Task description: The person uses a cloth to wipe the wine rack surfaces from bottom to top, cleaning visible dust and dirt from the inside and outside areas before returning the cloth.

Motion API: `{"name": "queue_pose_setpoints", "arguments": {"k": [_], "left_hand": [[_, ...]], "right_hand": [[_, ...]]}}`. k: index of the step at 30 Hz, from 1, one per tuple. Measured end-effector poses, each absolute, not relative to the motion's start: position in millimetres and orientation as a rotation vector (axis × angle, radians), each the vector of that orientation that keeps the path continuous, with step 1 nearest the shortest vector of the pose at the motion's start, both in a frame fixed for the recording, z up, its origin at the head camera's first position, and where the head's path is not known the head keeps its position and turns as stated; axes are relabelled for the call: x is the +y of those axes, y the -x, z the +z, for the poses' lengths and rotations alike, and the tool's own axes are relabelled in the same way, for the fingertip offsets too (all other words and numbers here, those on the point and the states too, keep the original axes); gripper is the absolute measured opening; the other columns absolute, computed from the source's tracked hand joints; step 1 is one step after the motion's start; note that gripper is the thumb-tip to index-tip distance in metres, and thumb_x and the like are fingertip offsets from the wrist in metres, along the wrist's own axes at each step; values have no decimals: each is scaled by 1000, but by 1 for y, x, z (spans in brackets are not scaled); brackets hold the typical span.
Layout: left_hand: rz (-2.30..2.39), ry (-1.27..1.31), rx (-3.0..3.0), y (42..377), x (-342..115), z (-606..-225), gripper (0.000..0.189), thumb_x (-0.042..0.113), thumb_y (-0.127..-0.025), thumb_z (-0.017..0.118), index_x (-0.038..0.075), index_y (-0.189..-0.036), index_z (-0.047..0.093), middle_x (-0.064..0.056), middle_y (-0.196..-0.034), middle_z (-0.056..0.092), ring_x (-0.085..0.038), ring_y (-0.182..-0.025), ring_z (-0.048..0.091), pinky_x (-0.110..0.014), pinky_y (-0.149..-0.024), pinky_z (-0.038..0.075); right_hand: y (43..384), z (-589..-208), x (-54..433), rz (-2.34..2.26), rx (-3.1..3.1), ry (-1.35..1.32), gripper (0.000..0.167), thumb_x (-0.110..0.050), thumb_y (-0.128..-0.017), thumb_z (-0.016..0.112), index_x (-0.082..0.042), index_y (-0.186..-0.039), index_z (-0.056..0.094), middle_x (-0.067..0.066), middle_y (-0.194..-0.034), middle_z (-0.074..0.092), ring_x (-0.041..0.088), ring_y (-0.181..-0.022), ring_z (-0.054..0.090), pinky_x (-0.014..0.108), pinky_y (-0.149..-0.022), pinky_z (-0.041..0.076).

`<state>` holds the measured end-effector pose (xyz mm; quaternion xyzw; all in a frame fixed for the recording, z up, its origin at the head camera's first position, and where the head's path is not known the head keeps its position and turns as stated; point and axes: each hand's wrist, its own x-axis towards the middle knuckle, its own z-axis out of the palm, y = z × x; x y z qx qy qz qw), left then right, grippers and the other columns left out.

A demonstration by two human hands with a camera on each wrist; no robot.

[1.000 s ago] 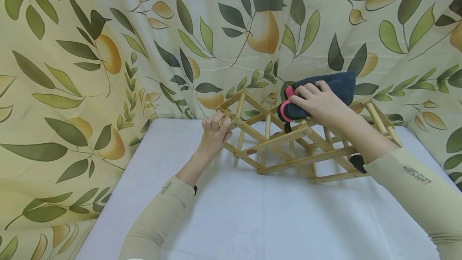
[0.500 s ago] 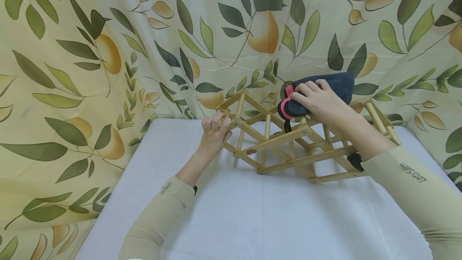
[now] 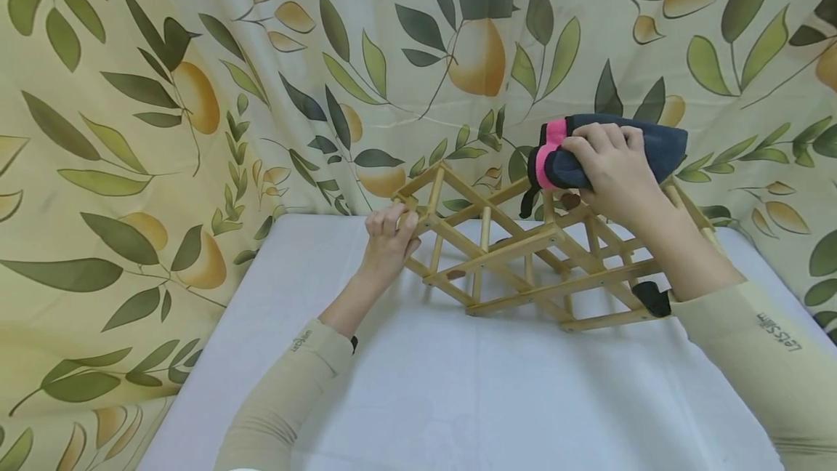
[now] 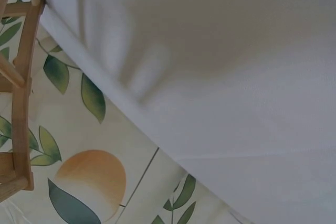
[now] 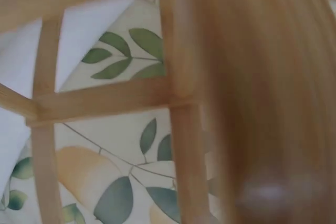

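Head view: we see left hand [image 3: 387,238] gripping wooden rack [image 3: 523,260] end post on desk [image 3: 405,384]; right hand [image 3: 611,169] clutching dark cloth [image 3: 654,147] atop rack, far right. Wiping seems mid-way, lower bars left.
Left wrist view: rack edge [image 4: 18,103] only.
Right wrist view: blurred bars [image 5: 105,100].

Most of the table [image 3: 458,398] in front of the rack [image 3: 523,253] is left open, so it can be approached from the near side and the left without trouble. The back and both sides are closed off by the curtain [image 3: 196,93], which hangs right behind the rack. The rack's left end is taken up by the left hand [image 3: 389,238], and its top right by the right hand [image 3: 615,173] with the cloth [image 3: 654,147]. Only narrow gaps are left between the slats.
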<state>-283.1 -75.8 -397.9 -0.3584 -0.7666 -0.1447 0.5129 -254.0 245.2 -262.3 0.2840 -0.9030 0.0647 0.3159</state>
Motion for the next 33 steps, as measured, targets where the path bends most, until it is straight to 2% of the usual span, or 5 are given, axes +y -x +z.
{"name": "queue_pose_setpoints", "arguments": {"k": [6, 16, 23, 33], "left_hand": [[-350, 859, -1843, 282, -77, -396, 36, 15, -76, 59, 9, -105, 38, -9, -109, 34, -27, -100, 32, -42, -77, 29], [-345, 860, -1839, 282, -76, -397, 35, 20, -78, 56, 9, -106, 38, -9, -109, 34, -26, -100, 32, -42, -77, 29], [-342, 864, -1852, 281, -75, -397, 37, 24, -78, 55, 10, -107, 37, -9, -110, 33, -26, -100, 31, -42, -77, 29], [-337, 861, -1844, 281, -75, -396, 37, 21, -77, 58, 9, -106, 38, -9, -110, 34, -27, -100, 31, -42, -76, 29]], "right_hand": [[241, -285, 241, 265, -2300, -597, 62, 3, -61, 77, 0, -112, 42, 26, -110, 42, 45, -104, 35, 58, -84, 20], [239, -320, 244, 266, -2305, -457, 54, 10, -61, 66, 4, -108, 41, 28, -105, 40, 46, -96, 35, 59, -79, 21], [239, -326, 245, 283, -2411, -380, 58, 12, -58, 65, 6, -110, 39, 28, -106, 38, 45, -97, 33, 60, -80, 20], [242, -326, 247, 269, -2579, -383, 60, 8, -62, 66, 10, -111, 33, 28, -106, 34, 44, -97, 30, 59, -78, 20]]}}
